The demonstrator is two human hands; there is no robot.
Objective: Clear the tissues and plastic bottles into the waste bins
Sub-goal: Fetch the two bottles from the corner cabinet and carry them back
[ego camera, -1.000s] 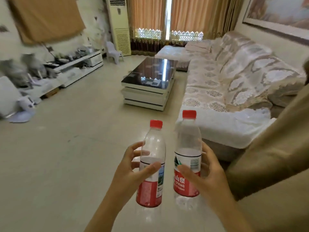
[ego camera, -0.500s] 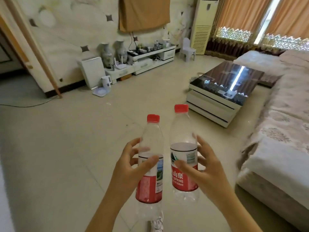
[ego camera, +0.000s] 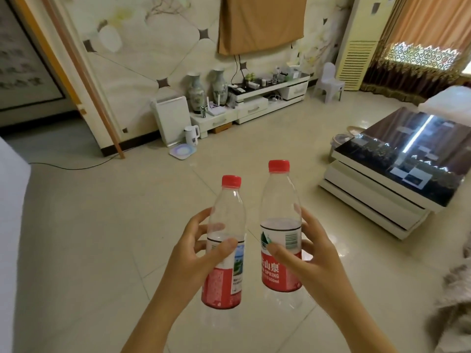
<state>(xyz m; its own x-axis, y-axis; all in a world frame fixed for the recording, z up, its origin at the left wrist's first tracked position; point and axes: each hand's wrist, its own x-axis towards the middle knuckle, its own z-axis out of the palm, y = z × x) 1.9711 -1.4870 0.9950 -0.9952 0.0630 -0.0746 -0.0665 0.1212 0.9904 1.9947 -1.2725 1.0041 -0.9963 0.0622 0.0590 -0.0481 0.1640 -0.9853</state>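
Two clear plastic bottles with red caps and red labels stand upright in front of me, side by side and a little apart. My left hand (ego camera: 196,253) grips the left bottle (ego camera: 225,240) around its middle, thumb across the label. The right bottle (ego camera: 280,225), slightly higher, is held in my right hand (ego camera: 305,261), fingers curled round its label. Both look empty. A waste bin (ego camera: 340,141) peeks out behind the coffee table's far left corner. No tissues are in sight.
A low coffee table (ego camera: 377,197) with a dark glossy top stands at right on the tiled floor. Along the far wall are a TV stand (ego camera: 254,105), two vases (ego camera: 206,90), a white kettle (ego camera: 191,135), a small white chair (ego camera: 328,82) and a tall air conditioner (ego camera: 356,42). Sofa fabric edges in at lower right.
The view has swung left, from the sofa toward the TV wall. Both hands keep the same hold on the bottles, which stay upright in front of me.
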